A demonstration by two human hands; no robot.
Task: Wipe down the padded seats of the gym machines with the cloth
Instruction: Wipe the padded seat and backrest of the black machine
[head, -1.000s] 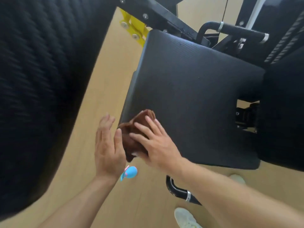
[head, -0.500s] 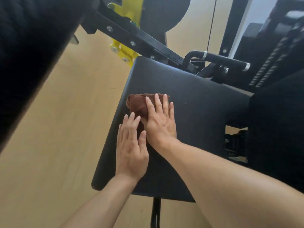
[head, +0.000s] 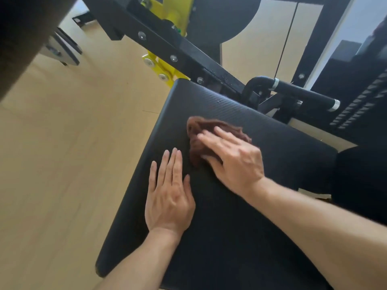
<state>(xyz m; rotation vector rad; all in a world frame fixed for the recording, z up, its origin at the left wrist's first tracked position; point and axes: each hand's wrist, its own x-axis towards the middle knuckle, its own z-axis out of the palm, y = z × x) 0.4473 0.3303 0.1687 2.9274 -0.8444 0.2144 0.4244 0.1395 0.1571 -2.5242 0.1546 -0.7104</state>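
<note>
A black padded seat point(head: 278, 155) fills the middle and lower right of the head view. On its upper middle lies a crumpled brown cloth point(head: 201, 130). My right hand point(head: 232, 162) presses flat on the cloth, fingers spread and pointing up-left, covering its right part. My left hand point(head: 169, 195) rests flat and open on the bare pad just left of and below the cloth, holding nothing.
A black steel frame beam point(head: 167, 45) with bolts and a yellow bracket point(head: 161, 68) runs behind the seat. A black foam-covered handle point(head: 301, 93) sticks out at the upper right. Another black pad point(head: 18, 38) looms at the upper left. Light wooden floor point(head: 62, 164) lies on the left.
My right hand has slid the cloth from the seat's near left edge up toward its far middle. My left hand moved from beside the seat onto the pad.
</note>
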